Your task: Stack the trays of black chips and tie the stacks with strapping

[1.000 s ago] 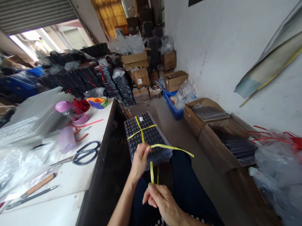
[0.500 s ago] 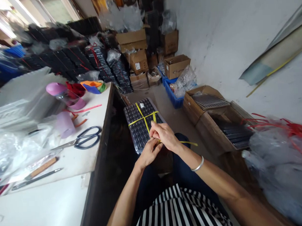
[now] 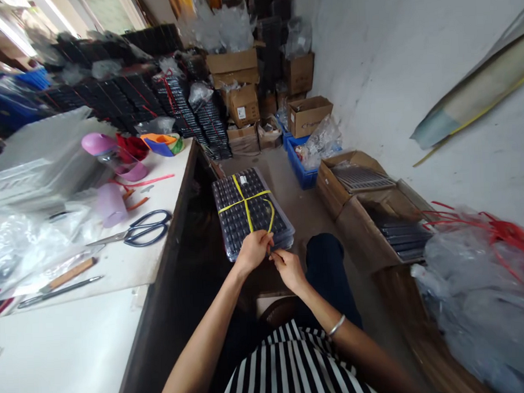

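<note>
A stack of dark trays (image 3: 232, 227) in clear plastic sits in front of me, low beside the table. Around it runs a flat yellow strap (image 3: 239, 187), crossed on top, with one loose end arching up over the trays. My left hand (image 3: 253, 250) is closed on the strap at the stack's near edge. Just right of it, my right hand (image 3: 288, 269) is pinched closed close to the left fingertips, at the strap's end. The bit of strap between the fingers is mostly hidden.
On the white table (image 3: 77, 343) at left lie scissors (image 3: 147, 229), a wooden-handled tool (image 3: 72, 274), a pink bottle (image 3: 112, 154) and clear plastic sheets (image 3: 38, 160). Open cartons (image 3: 353, 213), a blue crate (image 3: 302, 166) and plastic bags with red straps (image 3: 478, 291) stand at right.
My right hand has come off the top of the left and moved down and right. The left hand has shifted slightly up and left. A loose strap end now arches above the trays.
</note>
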The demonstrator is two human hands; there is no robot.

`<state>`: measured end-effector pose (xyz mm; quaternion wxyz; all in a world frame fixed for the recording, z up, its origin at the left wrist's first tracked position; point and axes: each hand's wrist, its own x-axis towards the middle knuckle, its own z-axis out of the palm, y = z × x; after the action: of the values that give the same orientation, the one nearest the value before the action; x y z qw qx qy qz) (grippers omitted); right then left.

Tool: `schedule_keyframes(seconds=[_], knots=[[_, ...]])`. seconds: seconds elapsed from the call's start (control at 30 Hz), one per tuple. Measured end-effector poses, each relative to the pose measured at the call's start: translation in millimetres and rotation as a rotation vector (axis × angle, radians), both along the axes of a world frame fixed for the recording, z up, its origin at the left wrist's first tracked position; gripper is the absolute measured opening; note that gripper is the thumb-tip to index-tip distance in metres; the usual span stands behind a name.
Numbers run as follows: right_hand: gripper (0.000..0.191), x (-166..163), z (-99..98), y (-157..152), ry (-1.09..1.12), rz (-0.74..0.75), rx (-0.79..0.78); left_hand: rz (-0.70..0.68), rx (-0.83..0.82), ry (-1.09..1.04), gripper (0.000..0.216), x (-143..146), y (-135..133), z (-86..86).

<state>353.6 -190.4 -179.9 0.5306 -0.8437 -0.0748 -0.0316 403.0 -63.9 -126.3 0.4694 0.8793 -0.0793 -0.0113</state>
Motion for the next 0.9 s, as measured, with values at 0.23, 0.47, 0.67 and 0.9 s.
schedule_keyframes(seconds=[0.23,0.47,0.67,0.9], knots=[[0.042,26.0,24.4,-18.1,-0.007,0.139,0.222,-0.057,0.027,-0.278,0.021,-49.9,-13.1,-6.3],[0.024,13.2,29.1,-14.7,0.439,0.252,0.514,0.002,-0.051,-0.337,0.021,-66.9,-4.4,-3.5],[0.042,-14.4,36.4,-26.0,0.72,0.168,0.527,-0.044,-0.009,-0.314,0.024,-59.7,-15.3,-2.0],[0.04,-45.6,57.1,-19.1,0.587,0.212,0.654,-0.16,0.133,-0.268,0.02,-28.4,2.8,6.6]])
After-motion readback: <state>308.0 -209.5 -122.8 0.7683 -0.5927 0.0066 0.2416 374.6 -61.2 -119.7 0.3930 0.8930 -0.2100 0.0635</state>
